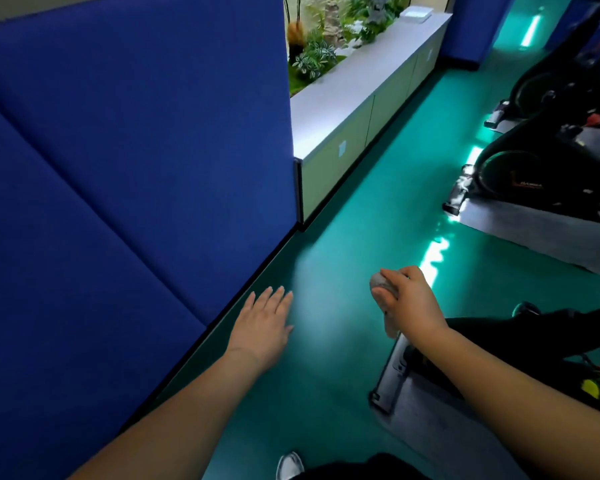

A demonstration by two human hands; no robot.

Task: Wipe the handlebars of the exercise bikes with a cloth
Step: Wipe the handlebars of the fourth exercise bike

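The cloth (381,292) is bunched small and grey in the right hand (407,301), fingers curled round it, a tail of it hanging below the palm towards the steel foot of the nearest exercise bike (394,370). It touches no bike at this point; it hangs in open air above the green floor (343,216). No handlebar shows clearly in this view, only dark frames and flywheels down the right side, so the step in hand looks like the walk over to a bike, not a wipe.

To do it well, I would say: shake that wad out first. A tight ball gives little wiping face, and the hanging tail could catch on a frame. Fold it flat over the palm, turn right towards the bike, and wrap the cloth round the bar so that one pull covers the whole grip.

Now the pose. Right forearm reaches forward from the lower right, wrist slightly bent, back of the hand up. The left hand (265,318) is out ahead as well, fingers straight and spread, palm down, holding nothing, hovering near the base of the blue padded wall (136,150) without visibly touching it. That free hand could steady a handlebar once the person is there. Further bikes (541,174) stand well apart up the aisle.
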